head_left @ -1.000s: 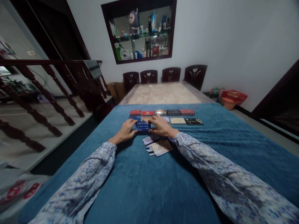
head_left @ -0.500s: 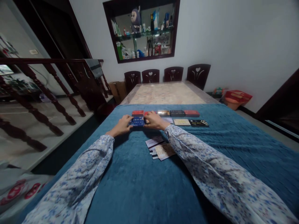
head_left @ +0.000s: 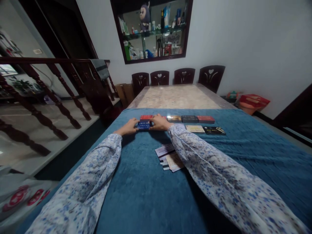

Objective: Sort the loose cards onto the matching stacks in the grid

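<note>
Between my two hands is a blue card stack (head_left: 144, 125), gripped at its left and right edges. My left hand (head_left: 129, 127) closes on its left side, and my right hand (head_left: 159, 123) pinches the right side. Just behind it lies a red card stack (head_left: 146, 117), at the left end of a row. My right hand partly hides the neighbouring stack. Further along the row are a gold stack (head_left: 174, 118), a dark stack (head_left: 189, 119) and another red stack (head_left: 206, 119). A cream card (head_left: 195, 129) and a black card (head_left: 214, 130) lie right of my right wrist.
Several loose cards (head_left: 165, 150) are spread near my right forearm, which covers part of them. A blue cloth (head_left: 136, 195) covers the near table; its far end (head_left: 175, 97) is bare stone pattern. Chairs (head_left: 184, 76) stand behind, a wooden railing (head_left: 56, 60) at left.
The blue card stack has moved away from me, closer to the red stack behind it, with both hands still on it. The view has shifted slightly.
</note>
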Available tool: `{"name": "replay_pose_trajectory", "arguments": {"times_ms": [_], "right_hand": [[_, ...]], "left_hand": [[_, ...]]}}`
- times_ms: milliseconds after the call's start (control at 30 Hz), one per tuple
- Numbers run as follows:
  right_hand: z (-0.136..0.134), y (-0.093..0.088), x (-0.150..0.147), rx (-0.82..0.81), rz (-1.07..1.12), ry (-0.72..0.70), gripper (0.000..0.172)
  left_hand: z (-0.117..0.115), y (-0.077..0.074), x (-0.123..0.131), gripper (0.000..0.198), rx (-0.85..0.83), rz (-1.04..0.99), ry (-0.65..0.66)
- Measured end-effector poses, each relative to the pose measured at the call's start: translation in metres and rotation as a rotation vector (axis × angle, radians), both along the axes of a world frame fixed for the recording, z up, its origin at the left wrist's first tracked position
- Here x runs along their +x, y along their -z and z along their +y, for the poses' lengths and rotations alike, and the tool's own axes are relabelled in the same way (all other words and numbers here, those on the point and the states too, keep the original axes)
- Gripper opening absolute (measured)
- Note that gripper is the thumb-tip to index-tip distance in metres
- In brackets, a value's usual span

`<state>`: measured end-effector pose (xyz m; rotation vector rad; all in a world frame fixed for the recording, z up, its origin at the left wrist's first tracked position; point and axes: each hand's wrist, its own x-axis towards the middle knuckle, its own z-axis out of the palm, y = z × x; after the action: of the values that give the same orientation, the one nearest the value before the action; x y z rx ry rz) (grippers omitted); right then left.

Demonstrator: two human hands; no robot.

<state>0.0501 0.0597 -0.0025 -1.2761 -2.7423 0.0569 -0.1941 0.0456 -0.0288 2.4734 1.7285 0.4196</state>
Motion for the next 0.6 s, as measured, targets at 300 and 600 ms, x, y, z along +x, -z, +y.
{"name": "replay_pose_trajectory", "arguments": {"times_ms": [300,600], "right_hand": [[0.017,0.008,-0.002,-0.011,-0.009,-0.027,0.051],[0.032,0.015,-0.003,-0.053,-0.015,-0.092,0.046]], "left_hand": [[0.01,-0.001,0.006,0.046,-0.033,0.036,-0.001],[0.013,-0.01,0.012,0.044,-0.127,0.054,0.01]]}}
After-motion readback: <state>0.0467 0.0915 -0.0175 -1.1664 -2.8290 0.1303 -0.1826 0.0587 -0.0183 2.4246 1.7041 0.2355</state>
